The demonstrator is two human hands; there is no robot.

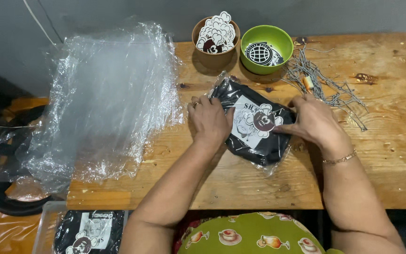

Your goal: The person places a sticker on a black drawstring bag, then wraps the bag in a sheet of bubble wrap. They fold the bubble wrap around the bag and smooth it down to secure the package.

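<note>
Your wooden table [377, 178] fills the centre and right of the frame. A heap of clear plastic bags [104, 99] covers its left end, spilling past the edge at upper left. At centre lies a black folded garment in a clear bag [254, 141], with a white card and a round sticker showing on top. Your left hand [209, 121] lies flat on the garment's left end, fingers together and pressing down. Your right hand [313, 121] rests on its right end, fingers extended leftward and close together, thumb below; no pinch is visible. A tangle of metal chains [318, 82] lies at upper right. A green bowl [266, 47] and a brown cup [214, 40] stand at top centre, both holding stickers. A second bagged garment [88, 233] sits at lower left, below the table.
</note>
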